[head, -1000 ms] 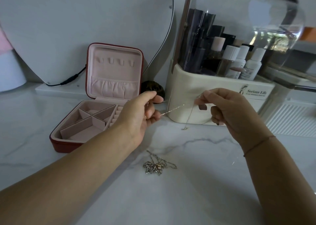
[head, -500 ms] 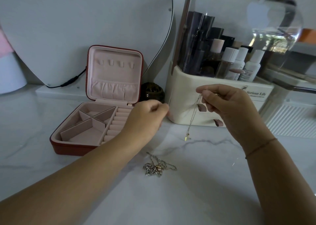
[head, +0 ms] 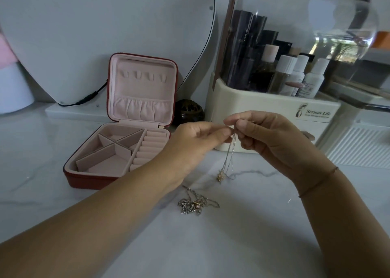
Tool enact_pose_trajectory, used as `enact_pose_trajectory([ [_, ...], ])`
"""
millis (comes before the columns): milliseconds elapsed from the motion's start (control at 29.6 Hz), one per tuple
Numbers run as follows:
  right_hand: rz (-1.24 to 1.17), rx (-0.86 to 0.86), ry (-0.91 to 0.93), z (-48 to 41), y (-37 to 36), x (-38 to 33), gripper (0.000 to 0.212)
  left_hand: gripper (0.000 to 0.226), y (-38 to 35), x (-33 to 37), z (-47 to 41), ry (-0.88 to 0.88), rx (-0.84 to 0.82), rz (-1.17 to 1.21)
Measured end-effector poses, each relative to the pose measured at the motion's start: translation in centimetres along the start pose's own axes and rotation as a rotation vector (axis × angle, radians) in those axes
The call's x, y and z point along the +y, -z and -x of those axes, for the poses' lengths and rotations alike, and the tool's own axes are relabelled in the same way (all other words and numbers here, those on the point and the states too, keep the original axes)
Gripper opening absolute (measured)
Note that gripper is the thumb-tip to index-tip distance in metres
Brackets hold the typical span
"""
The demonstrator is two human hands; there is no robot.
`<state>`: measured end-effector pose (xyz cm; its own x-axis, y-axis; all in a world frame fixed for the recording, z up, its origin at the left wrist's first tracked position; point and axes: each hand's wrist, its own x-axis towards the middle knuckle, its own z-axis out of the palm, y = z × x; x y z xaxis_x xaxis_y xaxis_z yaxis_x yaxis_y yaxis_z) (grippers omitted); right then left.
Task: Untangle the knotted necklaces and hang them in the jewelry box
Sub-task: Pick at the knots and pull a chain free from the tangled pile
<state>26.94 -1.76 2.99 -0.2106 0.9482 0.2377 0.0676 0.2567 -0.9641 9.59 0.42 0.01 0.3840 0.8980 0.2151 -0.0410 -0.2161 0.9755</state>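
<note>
A thin gold necklace (head: 229,157) hangs doubled from my two hands, its small pendant just above the marble top. My right hand (head: 272,138) pinches the chain's top end between thumb and fingers. My left hand (head: 196,140) meets it fingertip to fingertip and pinches the same top end. Below them on the counter lies a tangled silver necklace (head: 193,204) with a leaf pendant. The red jewelry box (head: 88,178) stands open to the left, its pink lid upright with several small hooks (head: 143,76) and a gathered pocket.
A cream cosmetics organizer (head: 266,111) with a clear dome and several bottles stands right behind my hands. A small dark jar (head: 190,111) sits between it and the box. A large mirror (head: 105,35) with a black cable leans on the wall.
My left hand let go of the stretched chain, dropped, then rose to meet my right hand. The chain now hangs straight down, doubled, instead of spanning between the hands.
</note>
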Motion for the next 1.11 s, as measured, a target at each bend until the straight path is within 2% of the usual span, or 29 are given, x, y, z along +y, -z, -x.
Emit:
enact_pose_trajectory([
  [236, 0.045, -0.03, -0.035, -0.04, -0.45, 0.21, 0.02, 0.011, -0.27, 0.12, 0.21, -0.014, 0.109, -0.029],
  [439, 0.06, -0.034, -0.029, -0.07, -0.56, 0.19, 0.021, 0.01, -0.34, 0.1, 0.3, -0.048, 0.12, -0.021],
  [608, 0.024, 0.024, -0.035, -0.17, -0.19, 0.35, 0.021, 0.009, 0.02, 0.01, 0.01, -0.01, 0.139, 0.061],
  [777, 0.105, 0.075, -0.051, -0.31, -0.14, 0.52, 0.024, 0.004, 0.2, 0.11, -0.04, -0.009, 0.164, 0.05],
  [878, 0.171, 0.079, -0.05, -0.3, -0.4, 0.56, 0.03, 0.011, 0.08, 0.1, -0.1, 0.026, 0.162, 0.05],
  [946, 0.197, 0.078, -0.049, -0.27, -0.53, 0.6, 0.033, 0.02, -0.06, 0.12, -0.18, 0.084, 0.111, 0.104],
  [1115, 0.198, 0.112, -0.065, -0.33, -0.3, 0.66, 0.023, 0.021, -0.11, 0.34, -0.42, 0.21, 0.037, 0.354],
])
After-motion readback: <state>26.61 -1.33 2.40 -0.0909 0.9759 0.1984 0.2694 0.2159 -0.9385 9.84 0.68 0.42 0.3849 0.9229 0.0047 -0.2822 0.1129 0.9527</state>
